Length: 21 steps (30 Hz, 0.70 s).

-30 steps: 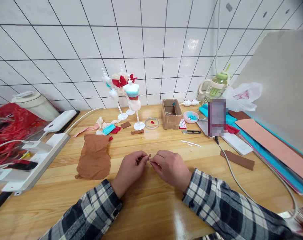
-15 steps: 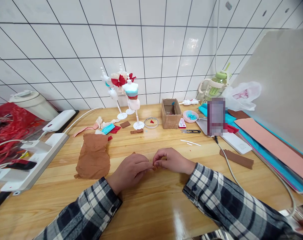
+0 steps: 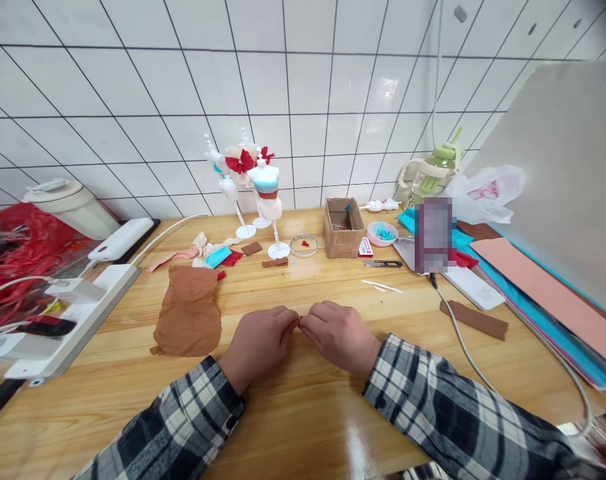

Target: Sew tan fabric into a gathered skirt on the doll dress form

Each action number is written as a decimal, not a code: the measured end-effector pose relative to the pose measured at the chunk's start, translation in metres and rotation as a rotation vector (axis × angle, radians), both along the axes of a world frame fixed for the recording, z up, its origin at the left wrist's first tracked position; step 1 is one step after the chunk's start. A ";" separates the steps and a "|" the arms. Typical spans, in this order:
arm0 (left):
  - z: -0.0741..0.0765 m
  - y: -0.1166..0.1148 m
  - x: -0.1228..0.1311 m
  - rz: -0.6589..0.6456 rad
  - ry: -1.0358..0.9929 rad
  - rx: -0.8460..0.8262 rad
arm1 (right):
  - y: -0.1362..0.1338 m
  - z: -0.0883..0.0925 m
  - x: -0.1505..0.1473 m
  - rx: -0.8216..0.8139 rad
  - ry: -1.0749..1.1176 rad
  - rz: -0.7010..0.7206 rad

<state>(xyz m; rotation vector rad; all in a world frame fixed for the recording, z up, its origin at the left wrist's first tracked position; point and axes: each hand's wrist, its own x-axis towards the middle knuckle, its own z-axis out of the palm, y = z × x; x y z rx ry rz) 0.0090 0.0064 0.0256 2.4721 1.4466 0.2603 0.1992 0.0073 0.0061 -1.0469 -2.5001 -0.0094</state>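
Note:
My left hand and my right hand meet fingertip to fingertip just above the table. Both are closed in a pinch. Between them shows a tiny bit of a brown crepe paper piece, most of it hidden by the fingers. Left of my left hand lies a crinkled sheet of brown crepe paper. Beyond the hands stands a small white dress form with a blue and brown band around its chest. A folded brown strip lies in front of its base.
A cardboard box, a pink bowl with blue scraps and thread snips sit toward the wall. White sticks lie nearer. At right are a phone, a cable and coloured sheets; at left, a power strip.
My right hand has rolled over so that its back faces up, and its fingers are more folded. The fingertips of both hands stay together, and less of the brown piece shows.

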 end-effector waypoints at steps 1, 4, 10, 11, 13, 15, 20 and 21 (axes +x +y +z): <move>-0.002 0.000 0.001 0.071 -0.138 -0.032 | -0.001 0.001 -0.001 0.040 -0.008 0.001; -0.009 0.000 0.007 0.222 -0.628 -0.269 | -0.004 0.004 -0.002 0.113 -0.003 -0.006; -0.013 -0.002 0.017 0.403 -1.390 -0.757 | -0.004 0.008 0.001 0.014 0.288 -0.029; -0.012 -0.002 0.017 0.419 -1.447 -0.797 | -0.002 0.008 0.001 -0.069 0.401 -0.070; -0.011 -0.003 0.018 0.439 -1.503 -0.846 | 0.004 0.007 0.001 -0.286 0.628 -0.166; -0.012 -0.003 0.018 0.446 -1.504 -0.868 | 0.009 0.006 0.000 -0.529 0.788 -0.191; -0.018 -0.003 0.018 0.273 -1.392 -0.868 | 0.016 0.000 -0.004 -1.059 0.972 -0.029; -0.020 -0.003 0.018 0.252 -1.375 -0.864 | 0.016 -0.001 -0.004 -1.103 1.001 -0.017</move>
